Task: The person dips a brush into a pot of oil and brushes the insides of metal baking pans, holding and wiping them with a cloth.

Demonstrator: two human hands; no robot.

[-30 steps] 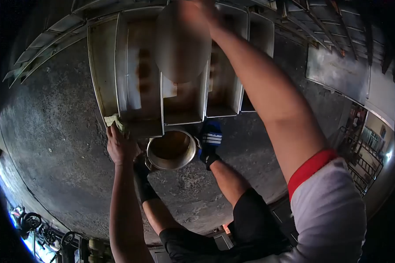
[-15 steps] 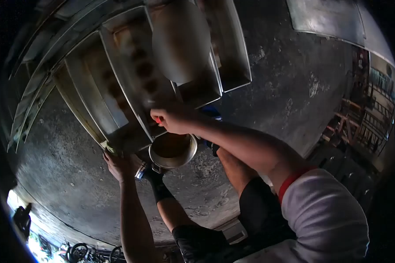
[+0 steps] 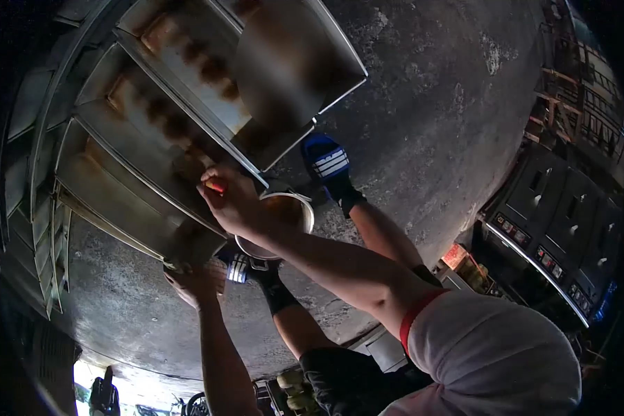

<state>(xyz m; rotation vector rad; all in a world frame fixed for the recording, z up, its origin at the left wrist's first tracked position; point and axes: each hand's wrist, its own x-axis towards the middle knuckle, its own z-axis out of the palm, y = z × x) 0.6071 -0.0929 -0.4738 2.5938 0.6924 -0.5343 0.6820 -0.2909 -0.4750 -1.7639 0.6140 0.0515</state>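
My right hand [image 3: 236, 204] is closed on a brush with a red handle [image 3: 217, 185]. Its dark, blurred end reaches into a long metal tray [image 3: 135, 163] with brown stains along its inside. Below and partly behind my right forearm stands a round metal pot [image 3: 309, 218] holding something brown. My left hand [image 3: 193, 283] grips the near lower corner of the outermost metal tray [image 3: 111, 187], fingers bent round its edge.
Another stained metal tray [image 3: 187, 52] stands beside these, partly behind a blurred oval patch. My feet, in blue striped sandals [image 3: 329, 163], rest on the worn concrete floor [image 3: 437, 125]. A dark metal unit with knobs [image 3: 555, 215] and wooden racks [image 3: 568, 97] are at right.
My view has turned and shifted. My right hand has moved left, away from above the pot and further over the trays, still with the red handle. My left hand stays at the tray corner.
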